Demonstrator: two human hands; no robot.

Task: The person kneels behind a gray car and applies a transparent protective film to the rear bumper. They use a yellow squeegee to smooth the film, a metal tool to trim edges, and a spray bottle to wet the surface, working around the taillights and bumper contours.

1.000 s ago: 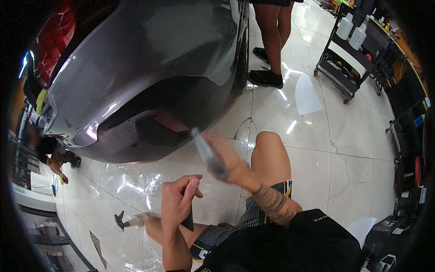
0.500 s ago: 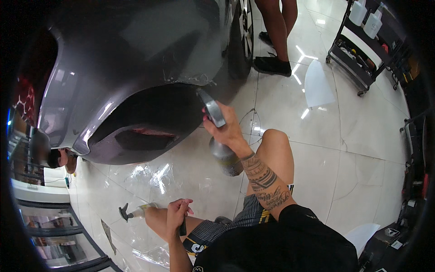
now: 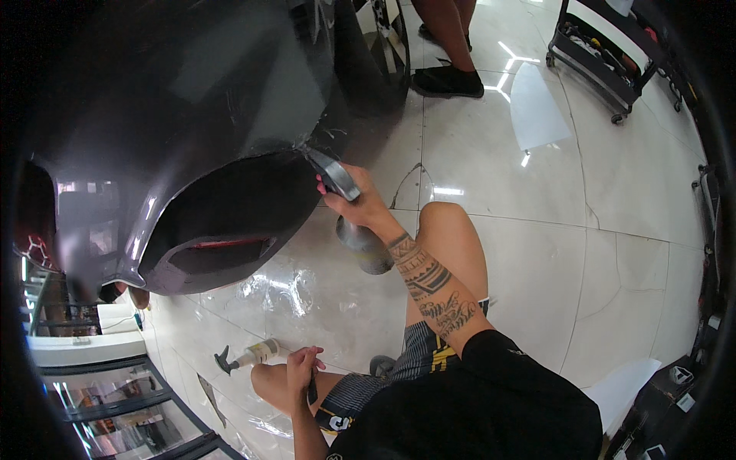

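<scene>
My right hand (image 3: 354, 195) grips a spray bottle (image 3: 366, 249) by its neck, fingers round the grey trigger head. Its nozzle points at the upper right corner of a black recess (image 3: 238, 192) in a dark grey car bumper (image 3: 192, 130). Wrinkled clear film edges (image 3: 326, 130) show beside that corner. My left hand (image 3: 304, 368) is closed over my left thigh around a dark, narrow handle (image 3: 312, 389); the rest of that tool is hidden. Beyond my left knee, a second spray bottle (image 3: 257, 353) with a dark trigger head lies tilted on the floor.
Another person's legs and black shoe (image 3: 448, 80) are beside the car wheel (image 3: 383, 38). A black wheeled cart (image 3: 606, 73) with tools stands at the far right. A white sheet (image 3: 538, 107) lies on the wet, glossy tile floor (image 3: 521, 268). Glass-fronted shelving (image 3: 107, 391) is at lower left.
My view has shifted, so the car appears farther left. The right hand has brought the spray nozzle closer to the recess corner. My left hand still rests over my thigh with the handle.
</scene>
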